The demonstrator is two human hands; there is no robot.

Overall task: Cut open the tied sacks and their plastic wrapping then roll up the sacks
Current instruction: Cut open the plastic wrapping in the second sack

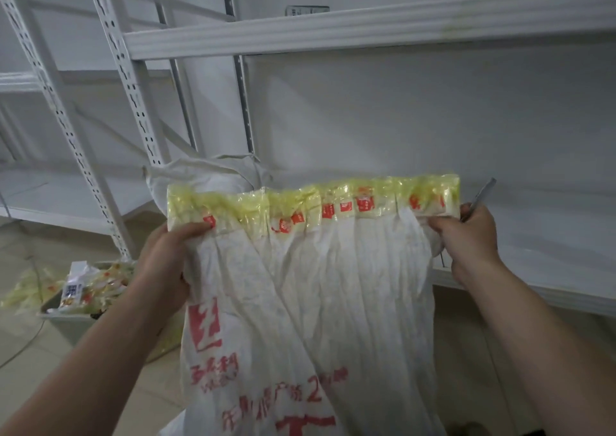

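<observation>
Left hand (pixel 165 257) and right hand (pixel 468 245) grip the sack (pixel 316 289) at its top corners; the cutter (pixel 484 191), also in the right hand, may nick the fabric if it slips.

2 sacks (pixel 300 302) (pixel 206 175) (1 held), 2 hands (pixel 163 262) (pixel 466 245)

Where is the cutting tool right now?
Head view, right side: the cutting tool juts up from the right hand, which also grips the sack's upper right corner, beside the yellow plastic wrapping.
</observation>
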